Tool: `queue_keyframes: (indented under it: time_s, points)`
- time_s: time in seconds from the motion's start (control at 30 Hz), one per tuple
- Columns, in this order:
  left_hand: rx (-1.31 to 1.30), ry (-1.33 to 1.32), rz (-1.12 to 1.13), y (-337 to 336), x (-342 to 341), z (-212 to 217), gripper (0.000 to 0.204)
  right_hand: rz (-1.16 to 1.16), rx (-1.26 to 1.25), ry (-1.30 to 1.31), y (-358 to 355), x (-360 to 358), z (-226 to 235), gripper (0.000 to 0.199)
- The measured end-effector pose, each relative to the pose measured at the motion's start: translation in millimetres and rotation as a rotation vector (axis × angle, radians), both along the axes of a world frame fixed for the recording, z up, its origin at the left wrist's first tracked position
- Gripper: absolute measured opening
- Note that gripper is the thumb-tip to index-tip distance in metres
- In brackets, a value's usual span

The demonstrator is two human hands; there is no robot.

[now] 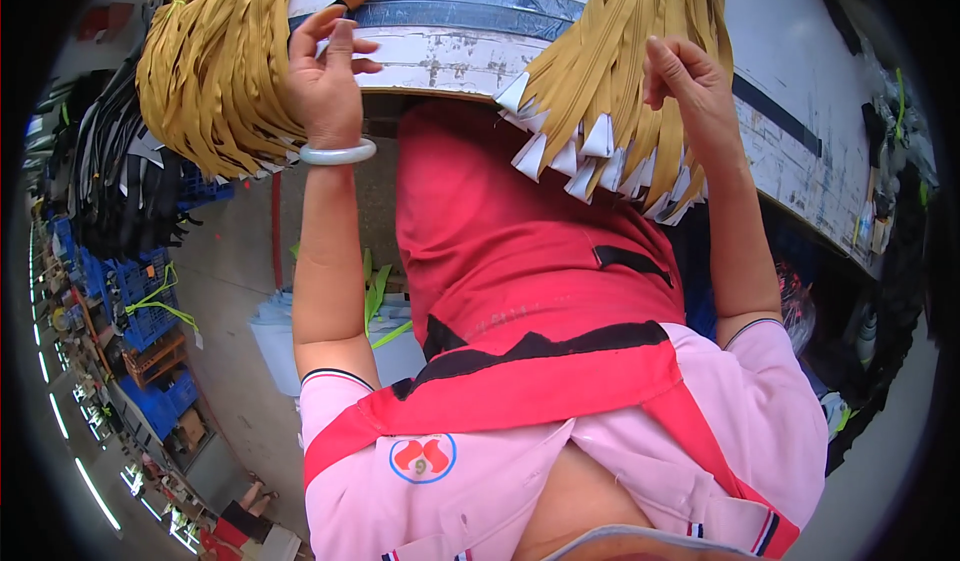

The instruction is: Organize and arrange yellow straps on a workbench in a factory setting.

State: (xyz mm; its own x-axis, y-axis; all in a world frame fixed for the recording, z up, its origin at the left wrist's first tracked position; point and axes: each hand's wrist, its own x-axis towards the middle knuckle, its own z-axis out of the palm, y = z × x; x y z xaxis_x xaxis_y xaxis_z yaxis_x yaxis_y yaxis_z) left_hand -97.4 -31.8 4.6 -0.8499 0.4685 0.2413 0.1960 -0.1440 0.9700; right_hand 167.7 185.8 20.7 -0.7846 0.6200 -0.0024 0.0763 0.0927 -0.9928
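Nearest are the person's pink shirt (400, 501) and red apron (520, 251). Beyond them, the left grip (330, 91), a hand above a pale bangle (338, 153), is loosely spread with curved fingers and shows nothing in it; it overlaps the edge of a hanging mustard bundle (215, 71), touching or not I cannot tell. The right grip (700, 96) is drawn in, thumb close to bent fingers, over a second mustard bundle (640, 41); whether it pinches a strip, I cannot tell. This bundle lies across the near edge of the white worktop (440, 61), white tips (598, 139) hanging toward the apron. Dark tape (470, 6) crosses the worktop. Farther left hang black strips (115, 171), then come blue crates (150, 311) and another person (240, 531), partly visible
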Motion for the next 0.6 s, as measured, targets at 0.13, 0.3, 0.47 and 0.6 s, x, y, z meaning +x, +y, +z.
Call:
queue_keyframes:
  time_s: [0.13,0.3,0.47,0.6]
  points:
    - [-0.371,0.582,-0.303,-15.9,33.0,-7.4,0.031,0.09,-0.037,-0.122,-15.6,12.0,-6.1,0.031]
    - [-0.425,1.148,-0.663,-14.9,113.5,-24.2,0.028,0.173,-0.064,-0.136,-32.4,2.4,-13.4,0.03]
    - [-0.473,1.084,-0.813,0.7,86.2,-49.9,0.018,0.236,0.003,-0.188,-41.2,-0.2,-14.5,0.029]
    - [-0.235,0.478,-0.787,-0.1,97.9,-25.6,0.018,0.271,-0.03,-0.218,-47.2,3.2,-12.1,0.022]
